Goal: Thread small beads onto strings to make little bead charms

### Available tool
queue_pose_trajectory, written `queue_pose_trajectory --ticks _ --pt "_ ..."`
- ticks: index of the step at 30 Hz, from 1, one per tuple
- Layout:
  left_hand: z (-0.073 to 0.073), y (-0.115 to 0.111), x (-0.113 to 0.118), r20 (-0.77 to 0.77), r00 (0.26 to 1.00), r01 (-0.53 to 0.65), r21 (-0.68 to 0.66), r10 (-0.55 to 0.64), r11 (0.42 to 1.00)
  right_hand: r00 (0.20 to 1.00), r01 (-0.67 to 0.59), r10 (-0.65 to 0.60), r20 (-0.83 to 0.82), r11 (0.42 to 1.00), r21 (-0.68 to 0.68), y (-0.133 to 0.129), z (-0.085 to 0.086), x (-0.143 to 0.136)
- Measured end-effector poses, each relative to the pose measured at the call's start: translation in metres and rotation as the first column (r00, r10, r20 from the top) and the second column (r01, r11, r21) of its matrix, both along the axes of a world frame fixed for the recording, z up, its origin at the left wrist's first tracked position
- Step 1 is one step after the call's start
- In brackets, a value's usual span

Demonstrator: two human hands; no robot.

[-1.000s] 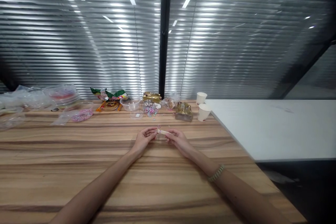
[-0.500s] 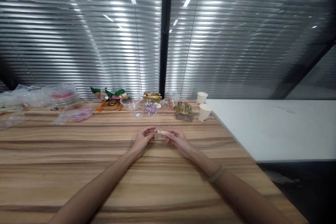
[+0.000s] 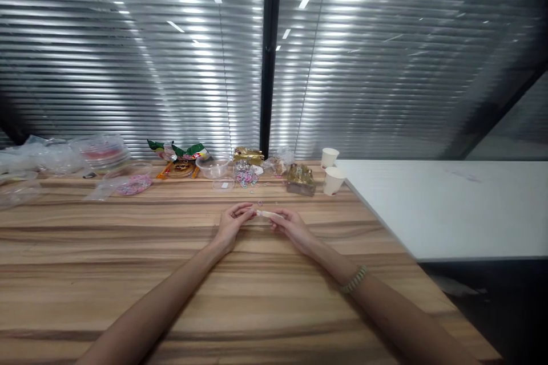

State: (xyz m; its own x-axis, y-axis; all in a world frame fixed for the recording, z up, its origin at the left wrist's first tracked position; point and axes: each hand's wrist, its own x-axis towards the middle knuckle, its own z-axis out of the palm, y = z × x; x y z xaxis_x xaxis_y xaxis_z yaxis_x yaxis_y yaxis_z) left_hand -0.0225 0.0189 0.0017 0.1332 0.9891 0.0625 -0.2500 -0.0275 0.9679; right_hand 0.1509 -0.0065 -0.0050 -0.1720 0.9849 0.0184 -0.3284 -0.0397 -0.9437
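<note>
Between my hands is a short, pale stick [image 3: 264, 214], lying nearly level just above the wooden table. My right hand [image 3: 296, 230] pinches its right end between thumb and fingers. At the stick's left tip, the thumb and fingers of my left hand [image 3: 230, 227] are pressed together. Whatever they grip there is too small to make out. A small pinkish ring [image 3: 260, 203] lies on the table just beyond the stick. Farther back sits a pile of small coloured rings [image 3: 247, 178].
Along the back stand a clear bowl [image 3: 213, 167], a green snack bag [image 3: 194, 152], a gold wrapped packet [image 3: 300, 180] and two paper cups [image 3: 333, 181]. Stacked plastic tubs [image 3: 103, 154] and a bag of pink rings [image 3: 135, 184] are at left. A white table [image 3: 462, 211] adjoins at right.
My left fingers have closed in slightly around the stick's left tip. My right hand keeps its hold on the stick, almost unmoved. The view has shifted very slightly.
</note>
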Motion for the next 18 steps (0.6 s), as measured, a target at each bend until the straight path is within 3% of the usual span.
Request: queue_pose_trajectory --ticks 18 --pt "-0.0003 0.0002 0.001 -0.04 0.999 -0.009 0.005 0.009 1.0 1.0 -0.007 0.007 -0.005 1.0 0.03 0.0007 -0.0029 0.0009"
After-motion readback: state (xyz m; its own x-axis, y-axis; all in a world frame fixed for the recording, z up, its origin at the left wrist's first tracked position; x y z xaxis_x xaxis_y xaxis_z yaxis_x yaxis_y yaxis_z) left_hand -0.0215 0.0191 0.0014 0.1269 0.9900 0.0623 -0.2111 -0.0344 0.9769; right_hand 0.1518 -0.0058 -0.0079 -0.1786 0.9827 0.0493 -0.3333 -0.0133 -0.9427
